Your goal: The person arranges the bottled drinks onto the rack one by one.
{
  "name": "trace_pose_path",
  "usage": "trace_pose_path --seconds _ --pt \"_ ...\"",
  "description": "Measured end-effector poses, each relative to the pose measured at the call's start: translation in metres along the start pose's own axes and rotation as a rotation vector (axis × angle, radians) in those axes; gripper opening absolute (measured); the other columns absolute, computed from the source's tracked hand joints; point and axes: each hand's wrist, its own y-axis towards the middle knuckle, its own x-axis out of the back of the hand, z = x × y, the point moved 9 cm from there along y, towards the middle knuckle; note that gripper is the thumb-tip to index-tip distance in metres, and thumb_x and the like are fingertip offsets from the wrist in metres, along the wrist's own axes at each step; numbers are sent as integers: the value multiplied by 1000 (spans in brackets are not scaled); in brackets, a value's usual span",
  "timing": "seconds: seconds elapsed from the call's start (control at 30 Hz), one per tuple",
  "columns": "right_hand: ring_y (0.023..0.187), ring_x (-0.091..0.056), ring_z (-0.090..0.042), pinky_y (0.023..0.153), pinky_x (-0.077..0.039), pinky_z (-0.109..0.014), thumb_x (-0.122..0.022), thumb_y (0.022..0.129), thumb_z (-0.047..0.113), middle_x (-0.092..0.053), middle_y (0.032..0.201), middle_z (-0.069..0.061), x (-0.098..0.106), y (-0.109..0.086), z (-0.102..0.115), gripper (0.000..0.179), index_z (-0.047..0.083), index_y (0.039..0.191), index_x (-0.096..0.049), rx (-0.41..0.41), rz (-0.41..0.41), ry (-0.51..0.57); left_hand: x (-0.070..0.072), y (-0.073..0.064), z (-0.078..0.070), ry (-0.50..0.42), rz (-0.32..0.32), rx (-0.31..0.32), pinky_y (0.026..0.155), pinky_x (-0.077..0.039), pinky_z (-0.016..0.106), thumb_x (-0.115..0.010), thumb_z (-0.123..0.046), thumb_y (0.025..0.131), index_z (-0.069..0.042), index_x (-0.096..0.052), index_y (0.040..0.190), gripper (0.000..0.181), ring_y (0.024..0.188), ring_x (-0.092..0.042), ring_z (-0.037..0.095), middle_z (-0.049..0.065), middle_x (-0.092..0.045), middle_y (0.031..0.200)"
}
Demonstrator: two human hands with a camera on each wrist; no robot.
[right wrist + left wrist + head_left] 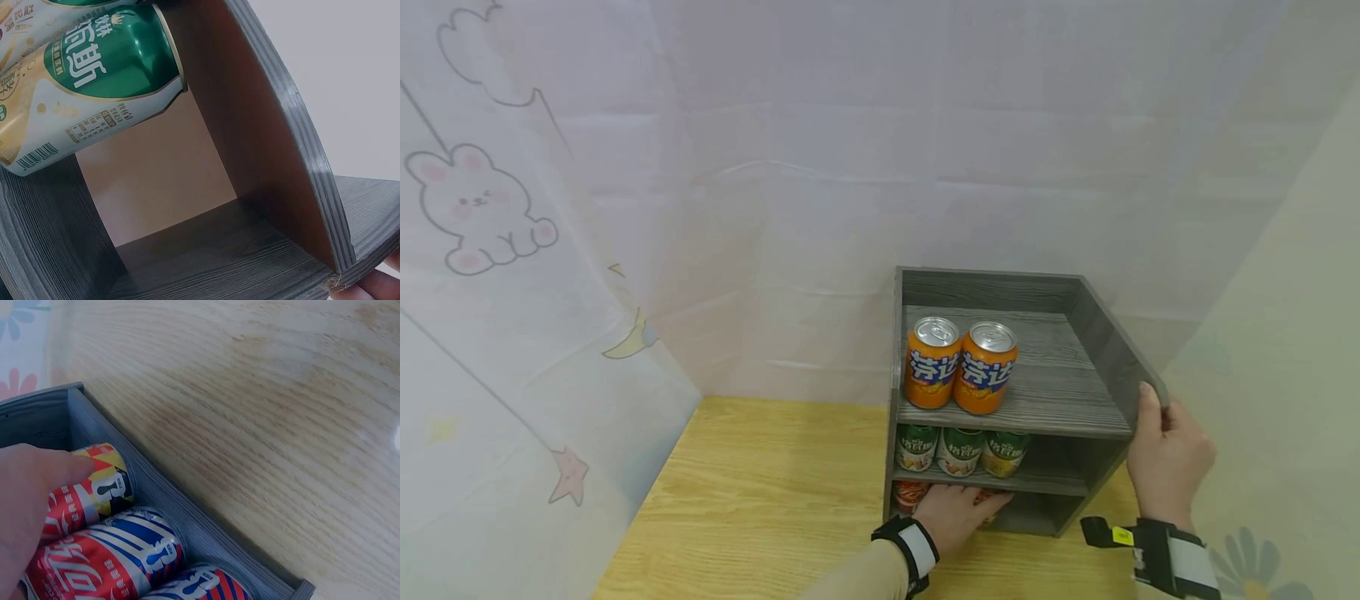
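In the head view, my left hand (951,512) reaches into the bottom level of a grey wooden shelf (1022,421). Its thumb lies straight against a red and yellow soda can (111,481); the other fingertips are mostly hidden. Beside that can lie a red can with blue stripes (103,556) and a red and blue can (200,586), side by side. My right hand (1172,458) grips the shelf's right side panel near its front upper corner. In the right wrist view, only some fingertips (372,287) show at the panel's edge.
Two orange soda cans (934,367) stand upright on the top level, toward the left. Green and white cans (961,452) occupy the middle level. The shelf stands on a wooden table (760,483), near a pale cloth backdrop (820,208).
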Motion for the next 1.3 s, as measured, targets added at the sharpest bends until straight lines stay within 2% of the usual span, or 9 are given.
trace_pose_path --seconds 0.23,0.5,0.7,0.97,1.2,1.3 --pt "43 -22 -9 44 -15 -25 -58 105 30 -31 49 0 1 1 3 56 6 57 -40 20 -11 15 -3 2 -1 12 -45 51 62 -49 21 -59 -38 104 -47 -17 161 72 85 -61 5 -13 -61 114" --pt "42 -21 -7 43 -14 -24 -59 105 27 -29 48 1 2 0 2 56 6 57 -39 27 -21 20 -1 -4 3 -32 21 -21 72 -53 20 -61 -36 103 -44 -21 160 70 97 -62 4 -16 -61 125" --pt "43 -20 -4 44 -14 -24 -59 104 27 -30 49 0 2 0 0 56 5 57 -39 14 -18 14 2 -6 2 15 -13 -22 71 -51 18 -65 -37 101 -44 -16 162 79 95 -60 3 -16 -60 123" --pt "42 -22 -10 42 -14 -25 -57 105 29 -30 48 0 1 0 2 57 6 57 -39 18 -10 6 4 -7 -5 97 -81 47 82 -49 19 -53 -40 106 -43 -21 162 65 112 -56 5 -13 -54 131" --pt "42 -22 -10 42 -14 -25 -57 105 31 -30 48 0 0 -1 1 57 6 57 -39 7 -5 14 -6 -14 -2 52 -36 1 86 -49 22 -71 -57 90 -42 7 162 107 110 -56 7 -13 -53 129" --pt "42 -22 -11 43 -15 -25 -57 106 31 -31 49 -1 0 -1 0 57 6 58 -39 2 -4 10 -7 -22 3 67 -49 -3 93 -47 24 -69 -58 91 -39 6 163 106 117 -54 9 -10 -51 134"
